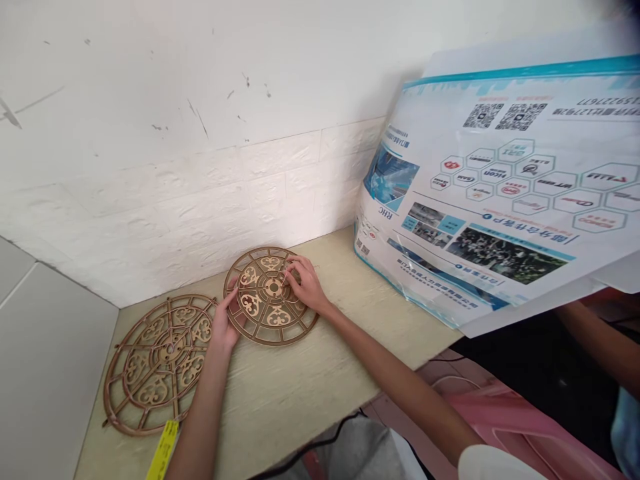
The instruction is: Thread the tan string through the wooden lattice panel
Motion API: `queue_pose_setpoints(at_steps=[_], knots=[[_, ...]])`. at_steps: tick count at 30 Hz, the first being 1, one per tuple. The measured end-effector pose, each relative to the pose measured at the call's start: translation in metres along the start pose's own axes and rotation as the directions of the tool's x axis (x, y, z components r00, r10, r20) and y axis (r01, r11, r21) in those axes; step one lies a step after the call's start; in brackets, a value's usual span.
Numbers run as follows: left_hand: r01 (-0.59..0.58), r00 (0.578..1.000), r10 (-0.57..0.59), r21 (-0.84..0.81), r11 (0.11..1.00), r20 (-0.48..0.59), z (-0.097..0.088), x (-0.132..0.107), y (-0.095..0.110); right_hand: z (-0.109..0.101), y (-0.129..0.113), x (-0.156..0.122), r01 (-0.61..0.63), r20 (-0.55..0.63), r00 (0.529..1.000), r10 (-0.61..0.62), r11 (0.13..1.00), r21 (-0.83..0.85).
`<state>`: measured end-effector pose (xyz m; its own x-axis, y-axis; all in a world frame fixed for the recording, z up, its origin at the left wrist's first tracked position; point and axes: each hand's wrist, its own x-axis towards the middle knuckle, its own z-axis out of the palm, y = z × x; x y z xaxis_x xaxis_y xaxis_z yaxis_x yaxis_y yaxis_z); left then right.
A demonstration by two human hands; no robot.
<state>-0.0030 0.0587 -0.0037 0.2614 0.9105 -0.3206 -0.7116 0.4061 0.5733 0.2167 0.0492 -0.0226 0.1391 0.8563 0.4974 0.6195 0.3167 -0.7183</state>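
Observation:
A round fretwork disc of thin bronze-coloured material, with cut-out scroll shapes and concentric rings, lies on the pale wooden board. My left hand holds its lower left rim. My right hand grips its upper right part, with the fingers spread over the rings near the central hub. A matching fretwork disc lies flat to the left, beside my left hand and just touching the first disc's rim or very close to it. A yellow tag or band shows at my left forearm.
A white brick-textured wall rises behind the board. A large printed plastic banner leans against it at right. A grey panel lies left of the board. Another person's forearm reaches in at right, above a pink object.

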Motion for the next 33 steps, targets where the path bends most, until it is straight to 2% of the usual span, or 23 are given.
queue_pose_setpoints(at_steps=[3,5,7,10,13,15,18,21,24,25,27,29,33], knots=[[-0.001,1.000,0.001,0.001,1.000,-0.004,-0.001,0.000,0.000,-0.005,-0.001,0.004,-0.062,-0.029,0.997,0.067,0.986,0.153],[-0.001,1.000,0.001,0.004,1.000,-0.010,-0.001,0.000,0.000,-0.008,-0.001,0.007,-0.128,-0.029,0.989,0.145,0.938,0.323],[-0.004,1.000,0.004,0.006,1.000,-0.012,-0.001,-0.001,0.000,-0.011,0.001,0.010,-0.216,0.002,0.968,0.249,0.834,0.508],[0.000,1.000,0.000,0.004,1.000,-0.017,0.001,-0.002,0.001,-0.017,0.002,0.013,-0.306,0.070,0.922,0.382,0.605,0.735],[-0.002,1.000,0.002,-0.007,1.000,-0.007,0.000,-0.003,0.001,-0.025,0.005,0.016,-0.301,0.130,0.902,0.412,0.384,0.873],[-0.006,1.000,0.006,-0.015,1.000,0.002,-0.001,-0.002,0.002,-0.034,0.008,0.018,-0.282,0.154,0.903,0.401,0.283,0.917],[0.001,1.000,-0.001,-0.026,1.000,-0.002,-0.001,-0.002,0.002,-0.051,0.015,0.023,-0.233,0.153,0.917,0.370,0.184,0.955],[0.005,1.000,-0.006,-0.043,0.999,-0.015,0.001,-0.002,0.002,-0.065,0.024,0.026,-0.156,0.092,0.928,0.362,0.150,0.976],[-0.015,1.000,0.014,-0.085,0.996,-0.018,0.005,-0.004,0.004,-0.068,0.036,0.027,-0.153,0.060,0.926,0.373,0.224,0.963],[-0.023,1.000,0.021,-0.101,0.995,-0.020,0.006,-0.005,0.004,-0.066,0.040,0.027,-0.172,0.053,0.923,0.381,0.287,0.942],[-0.030,0.999,0.027,-0.121,0.992,-0.026,0.006,-0.006,0.005,-0.060,0.048,0.027,-0.215,-0.007,0.910,0.415,0.485,0.848],[-0.033,0.999,0.031,-0.119,0.992,-0.019,0.005,-0.007,0.006,-0.052,0.055,0.028,-0.239,-0.165,0.885,0.435,0.730,0.640],[-0.029,1.000,0.029,-0.101,0.994,0.006,0.004,-0.008,0.007,-0.044,0.059,0.027,-0.202,-0.378,0.852,0.363,0.892,0.404]])
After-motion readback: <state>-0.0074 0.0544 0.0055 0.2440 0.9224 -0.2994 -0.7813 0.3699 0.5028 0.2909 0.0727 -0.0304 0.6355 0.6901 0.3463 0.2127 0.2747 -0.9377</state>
